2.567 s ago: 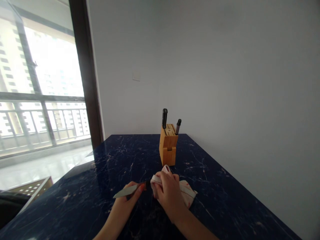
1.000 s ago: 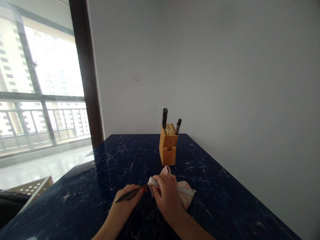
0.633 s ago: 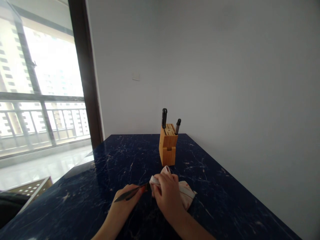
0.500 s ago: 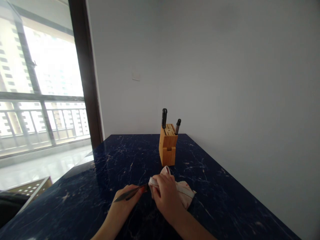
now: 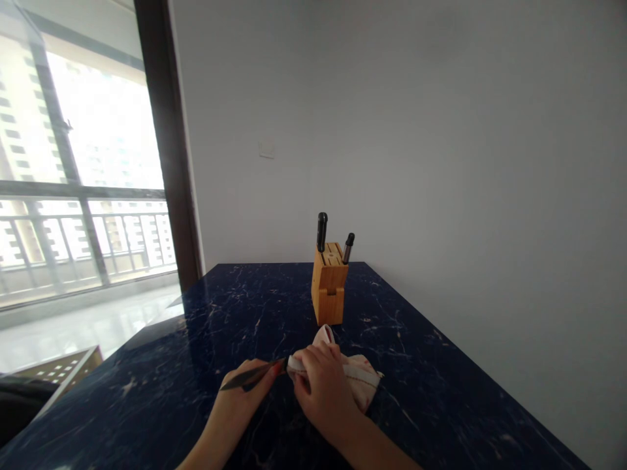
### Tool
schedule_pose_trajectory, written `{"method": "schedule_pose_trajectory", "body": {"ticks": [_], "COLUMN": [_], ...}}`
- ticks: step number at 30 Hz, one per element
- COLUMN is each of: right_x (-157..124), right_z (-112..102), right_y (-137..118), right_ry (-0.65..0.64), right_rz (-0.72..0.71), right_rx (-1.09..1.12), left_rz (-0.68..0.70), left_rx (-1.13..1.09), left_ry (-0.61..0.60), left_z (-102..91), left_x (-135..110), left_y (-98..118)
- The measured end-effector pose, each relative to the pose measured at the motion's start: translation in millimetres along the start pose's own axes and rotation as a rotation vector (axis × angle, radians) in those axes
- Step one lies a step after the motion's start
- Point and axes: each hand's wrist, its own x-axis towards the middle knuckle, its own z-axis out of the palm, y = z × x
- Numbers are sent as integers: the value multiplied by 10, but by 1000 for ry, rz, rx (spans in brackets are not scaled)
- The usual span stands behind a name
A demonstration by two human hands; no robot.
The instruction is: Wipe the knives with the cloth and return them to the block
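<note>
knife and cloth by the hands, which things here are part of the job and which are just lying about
In use:
kitchen knife in the left hand
white cloth gripped by the right hand

Just there:
wooden knife block
dark marble table
wall plate

Our two forearms come up from the bottom edge of the view and angle inward, our left forearm (image 5: 215,444) rising to the right and our right forearm (image 5: 375,449) rising to the left. Our left hand (image 5: 242,385) is turned on its side and closed in a firm fist-like grip, with its fingers (image 5: 262,378) curled and their tips pointing to the right. Our right hand (image 5: 326,391) sits just beside it, slightly higher and palm down, with its back facing up. Its fingers (image 5: 318,356) arch over and bend down at the knuckles in a closed pinch. Both wrists are low and slightly bent, and the two hands almost touch.
</note>
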Motion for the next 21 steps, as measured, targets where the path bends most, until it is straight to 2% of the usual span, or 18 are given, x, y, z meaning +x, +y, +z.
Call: {"method": "schedule_pose_trajectory", "body": {"ticks": [5, 17, 21], "right_x": [-12, 44, 28], "right_z": [-29, -20, -14], "right_y": [-43, 41, 34], "right_ry": [11, 90, 53], "right_rz": [-61, 77, 72], "right_rx": [-3, -50, -30], "left_rz": [22, 4, -2], "left_rx": [-3, 6, 7], "left_ry": [-4, -17, -36], "left_z": [22, 15, 20], "left_x": [-12, -18, -17], "left_y": [77, 98, 76]}}
